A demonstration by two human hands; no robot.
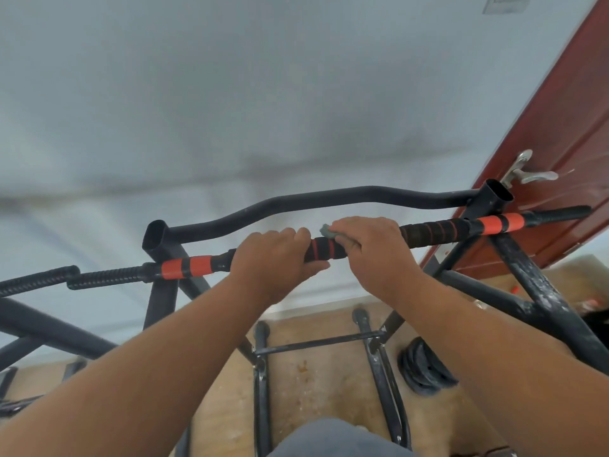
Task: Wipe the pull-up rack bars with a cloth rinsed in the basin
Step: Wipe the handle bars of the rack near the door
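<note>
The black pull-up rack's front bar (324,249) runs across the middle, wrapped in black foam with orange bands. My left hand (275,258) grips the bar left of centre, fingers curled over the top. Just to its right, my right hand (370,249) wraps round the bar with a grey-green cloth (327,230) under its fingers; only a small corner of the cloth shows. A curved black rear bar (329,199) runs behind both hands. No basin is in view.
A red-brown door (560,127) with a metal handle (527,171) stands at the right, close to the rack's right post (496,192). Black frame legs (379,364) and a stack of dark weight plates (425,367) sit on the tan floor below. A pale wall lies behind.
</note>
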